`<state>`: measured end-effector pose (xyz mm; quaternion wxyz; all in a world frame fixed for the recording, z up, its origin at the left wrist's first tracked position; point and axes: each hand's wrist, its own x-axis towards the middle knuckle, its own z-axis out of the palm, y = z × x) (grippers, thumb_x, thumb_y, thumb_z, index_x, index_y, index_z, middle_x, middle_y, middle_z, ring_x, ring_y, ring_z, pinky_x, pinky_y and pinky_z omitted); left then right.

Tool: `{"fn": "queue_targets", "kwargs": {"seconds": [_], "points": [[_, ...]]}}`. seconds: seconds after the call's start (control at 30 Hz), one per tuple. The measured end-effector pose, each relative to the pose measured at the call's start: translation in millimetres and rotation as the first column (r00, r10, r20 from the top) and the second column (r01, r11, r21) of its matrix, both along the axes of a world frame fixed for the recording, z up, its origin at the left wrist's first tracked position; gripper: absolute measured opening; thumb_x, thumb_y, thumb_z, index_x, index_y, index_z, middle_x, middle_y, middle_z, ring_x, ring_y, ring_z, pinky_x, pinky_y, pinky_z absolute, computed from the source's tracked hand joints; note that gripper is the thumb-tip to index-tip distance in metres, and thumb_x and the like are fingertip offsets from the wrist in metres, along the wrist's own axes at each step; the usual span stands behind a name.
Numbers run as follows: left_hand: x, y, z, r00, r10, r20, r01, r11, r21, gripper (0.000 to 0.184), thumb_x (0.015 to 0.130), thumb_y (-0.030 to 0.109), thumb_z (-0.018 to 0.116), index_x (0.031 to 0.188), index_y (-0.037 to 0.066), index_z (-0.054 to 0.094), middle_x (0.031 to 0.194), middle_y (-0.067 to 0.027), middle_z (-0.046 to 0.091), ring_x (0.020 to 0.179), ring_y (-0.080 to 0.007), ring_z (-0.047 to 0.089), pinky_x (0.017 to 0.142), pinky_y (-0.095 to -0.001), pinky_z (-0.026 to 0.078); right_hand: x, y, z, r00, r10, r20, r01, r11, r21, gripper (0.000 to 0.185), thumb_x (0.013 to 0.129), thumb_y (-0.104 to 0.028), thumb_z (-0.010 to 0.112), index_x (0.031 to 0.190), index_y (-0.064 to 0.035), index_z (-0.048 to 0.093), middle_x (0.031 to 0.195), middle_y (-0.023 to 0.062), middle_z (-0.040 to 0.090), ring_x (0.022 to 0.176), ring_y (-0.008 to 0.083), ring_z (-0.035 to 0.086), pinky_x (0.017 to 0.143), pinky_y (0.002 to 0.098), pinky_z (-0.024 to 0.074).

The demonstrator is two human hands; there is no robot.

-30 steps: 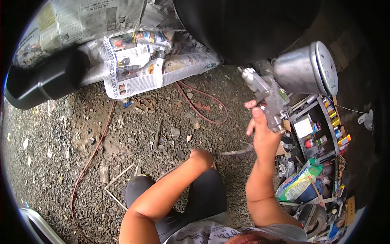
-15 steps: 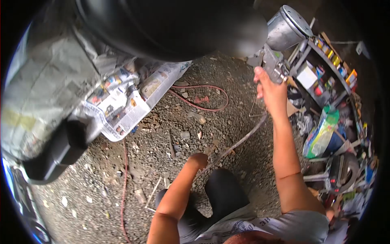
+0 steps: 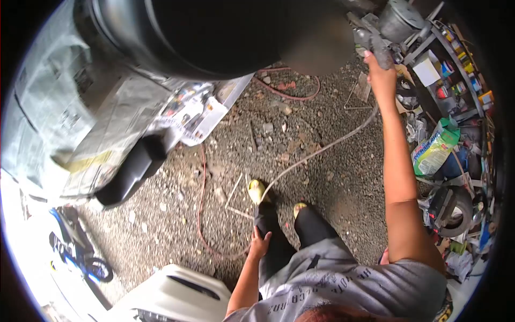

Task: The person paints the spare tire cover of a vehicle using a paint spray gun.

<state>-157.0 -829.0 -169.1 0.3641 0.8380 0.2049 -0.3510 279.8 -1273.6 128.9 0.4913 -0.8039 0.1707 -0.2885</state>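
Note:
My right hand [image 3: 382, 80], arm stretched forward, is closed around the handle of a grey spray gun [image 3: 380, 49]. The gun is beside the lower right side of a large, smooth black curved part [image 3: 214, 37] that fills the top of the view. From the gun a pale hose [image 3: 322, 150] runs down to my left leg. My left hand [image 3: 260, 244] is low beside that leg, its fingers curled where the hose passes; the grip is partly hidden.
Newspaper [image 3: 206, 121] and grey sheeting cover a vehicle on the left, with a black mirror-like part [image 3: 134, 172] sticking out. A red hose [image 3: 201, 214] crosses the gravel. At right stand a cluttered shelf [image 3: 450, 70], a metal pot [image 3: 399, 21] and a green bag [image 3: 437, 147].
My right hand and the spray gun have moved up and right in view. My left hand has dropped lower, beside my leg. The view has shifted, showing my feet and a white panel below.

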Motion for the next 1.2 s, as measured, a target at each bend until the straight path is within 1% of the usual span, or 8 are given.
{"fn": "queue_targets", "kwargs": {"seconds": [0.1, 0.3, 0.5, 0.73, 0.8, 0.93, 1.07, 1.2], "points": [[-69, -11, 43, 0.999, -0.013, -0.034, 0.016, 0.996, 0.084, 0.098, 0.092, 0.061, 0.061, 0.153, -0.007, 0.025, 0.148, -0.0391, 0.037, 0.138, -0.0501, 0.042, 0.114, -0.0478, 0.038, -41, 42, 0, 0.99, 0.098, 0.1, -0.066, 0.958, -0.28, 0.037, 0.091, -0.041, 0.074, 0.098, -0.0063, 0.061, 0.067, 0.0039, 0.061, 0.051, 0.0152, 0.055, 0.049, 0.0318, 0.0431], [-86, 8, 117, 0.972, -0.119, -0.204, 0.109, 0.992, -0.061, 0.077, 0.096, 0.056, 0.057, 0.137, -0.009, 0.048, 0.135, -0.0363, 0.054, 0.13, -0.0469, 0.051, 0.108, -0.0484, 0.043, -131, 159, 42, 0.884, 0.348, -0.312, -0.38, 0.924, -0.045, 0.033, 0.094, -0.038, 0.072, 0.1, -0.0091, 0.058, 0.067, 0.0072, 0.066, 0.056, 0.0225, 0.067, 0.048, 0.0381, 0.0487], [-94, 49, 141, 0.996, 0.068, -0.062, -0.081, 0.968, -0.237, 0.049, 0.102, 0.039, 0.051, 0.127, -0.001, 0.062, 0.123, -0.0269, 0.066, 0.121, -0.04, 0.061, 0.101, -0.0412, 0.047, -171, 221, 53, 0.839, 0.53, -0.124, -0.543, 0.83, -0.124, 0.032, 0.092, -0.037, 0.073, 0.102, -0.0096, 0.06, 0.075, 0.0077, 0.069, 0.062, 0.027, 0.069, 0.052, 0.0391, 0.0506], [-110, 135, 92, 0.959, 0.228, -0.168, -0.264, 0.935, -0.236, 0.048, 0.103, 0.035, 0.049, 0.127, -0.004, 0.063, 0.113, -0.0219, 0.071, 0.106, -0.0298, 0.065, 0.095, -0.0364, 0.048, -130, 177, 89, 0.913, 0.328, -0.244, -0.362, 0.926, -0.11, 0.036, 0.091, -0.038, 0.074, 0.106, -0.0076, 0.061, 0.08, 0.0119, 0.07, 0.071, 0.0311, 0.07, 0.062, 0.0417, 0.0531], [-121, 172, 64, 1.0, 0.017, 0.001, -0.015, 0.95, -0.311, 0.051, 0.101, 0.04, 0.055, 0.13, -0.002, 0.061, 0.108, -0.0207, 0.072, 0.103, -0.0266, 0.066, 0.082, -0.0379, 0.053, -117, 157, 92, 0.961, 0.249, -0.122, -0.259, 0.964, -0.068, 0.037, 0.089, -0.038, 0.075, 0.105, -0.0074, 0.062, 0.084, 0.0159, 0.07, 0.078, 0.0341, 0.07, 0.07, 0.0438, 0.0539], [-115, 204, 65, 0.954, 0.205, -0.221, -0.257, 0.936, -0.242, 0.057, 0.099, 0.046, 0.058, 0.135, 0.002, 0.058, 0.093, -0.0131, 0.07, 0.079, -0.0234, 0.067, 0.06, -0.0386, 0.053, -102, 118, 100, 0.982, -0.015, -0.19, -0.013, 0.989, -0.148, 0.043, 0.09, -0.046, 0.07, 0.11, -0.0085, 0.063, 0.094, 0.0204, 0.071, 0.092, 0.0436, 0.069, 0.077, 0.0484, 0.0525], [-99, 228, 72, 0.987, -0.109, -0.119, 0.082, 0.974, -0.211, 0.059, 0.098, 0.047, 0.057, 0.136, 0.001, 0.057, 0.091, -0.0135, 0.07, 0.079, -0.0247, 0.068, 0.064, -0.0388, 0.054, -111, 120, 114, 0.961, -0.05, -0.272, 0.027, 0.996, -0.088, 0.041, 0.091, -0.046, 0.069, 0.111, -0.0104, 0.063, 0.095, 0.0206, 0.071, 0.094, 0.0457, 0.067, 0.077, 0.0491, 0.0522], [-94, 221, 69, 0.986, 0.081, -0.144, -0.112, 0.967, -0.228, 0.057, 0.098, 0.045, 0.055, 0.131, -0.001, 0.06, 0.099, -0.0178, 0.071, 0.091, -0.028, 0.069, 0.076, -0.0394, 0.054, -130, 167, 117, 0.969, 0.028, -0.246, -0.064, 0.988, -0.142, 0.041, 0.091, -0.046, 0.07, 0.102, -0.0074, 0.06, 0.085, 0.0198, 0.071, 0.084, 0.044, 0.069, 0.069, 0.0497, 0.0526]]}}
